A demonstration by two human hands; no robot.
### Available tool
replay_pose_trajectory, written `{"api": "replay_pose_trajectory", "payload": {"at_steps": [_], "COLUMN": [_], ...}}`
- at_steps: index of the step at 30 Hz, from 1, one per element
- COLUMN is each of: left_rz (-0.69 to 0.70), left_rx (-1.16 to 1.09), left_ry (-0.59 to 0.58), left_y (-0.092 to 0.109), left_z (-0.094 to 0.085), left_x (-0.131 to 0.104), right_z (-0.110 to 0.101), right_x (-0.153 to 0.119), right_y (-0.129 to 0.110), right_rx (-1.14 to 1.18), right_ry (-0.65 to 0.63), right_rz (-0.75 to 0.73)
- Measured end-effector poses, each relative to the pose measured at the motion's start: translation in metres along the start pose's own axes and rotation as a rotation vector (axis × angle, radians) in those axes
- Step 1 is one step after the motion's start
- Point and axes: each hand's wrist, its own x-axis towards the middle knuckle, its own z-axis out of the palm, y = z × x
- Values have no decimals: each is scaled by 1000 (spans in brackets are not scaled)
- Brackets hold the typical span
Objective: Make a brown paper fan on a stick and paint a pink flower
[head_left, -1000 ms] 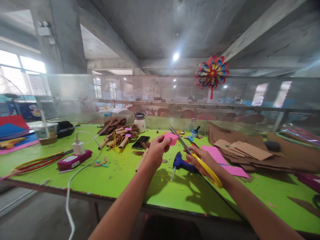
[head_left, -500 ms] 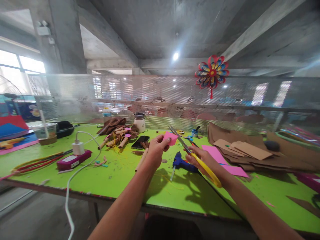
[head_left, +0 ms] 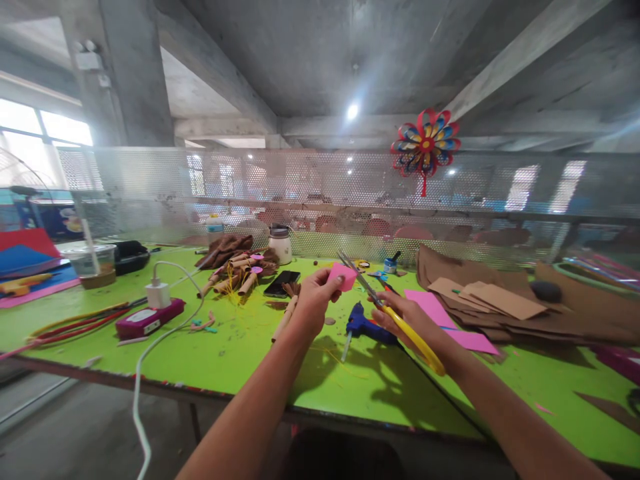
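Note:
My left hand [head_left: 319, 300] is closed, pinching a small piece of pink paper [head_left: 344, 277] between thumb and fingers above the middle of the table. Yellow-handled scissors [head_left: 407, 337] are in my right hand [head_left: 403, 317], which is closed round the handles. Their metal blades point up and to the left, beside the paper's right edge; whether they touch it I cannot tell. Below my hands lies a blue glue gun [head_left: 367, 327] with a clear stick. To its right is a larger pink sheet [head_left: 450, 323].
Brown paper sheets [head_left: 480, 320] are stacked at the right. Rolled brown tubes [head_left: 245, 273], a black phone [head_left: 283, 285] and a lidded jar [head_left: 280, 245] sit toward the back. A magenta power strip [head_left: 150, 319] with a white cable is at left. A perforated screen [head_left: 320, 187] stands behind the green table.
Almost nothing differs. The whole view has shifted very slightly, while both hands, the pink paper and the scissors keep the same positions relative to each other.

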Motion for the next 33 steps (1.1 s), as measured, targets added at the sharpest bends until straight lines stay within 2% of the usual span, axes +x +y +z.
{"api": "replay_pose_trajectory", "payload": {"at_steps": [9,13,21,28,33], "left_rz": [-2,3,4,-11,-7], "left_rx": [5,3,33,28,22], "left_ry": [9,14,-2,-2,-11], "left_y": [2,3,2,2,1], "left_z": [1,3,2,3,2], "left_x": [-1,-2,-2,-2,-2], "right_z": [1,0,2,2,2], "right_x": [-1,0,-1,0,-1], "right_y": [1,0,-3,3,1], "right_rx": [-20,-27,-40,-50,-47], "right_ry": [13,-19,12,-3,40], "right_rz": [12,14,-5,-14,-37]}}
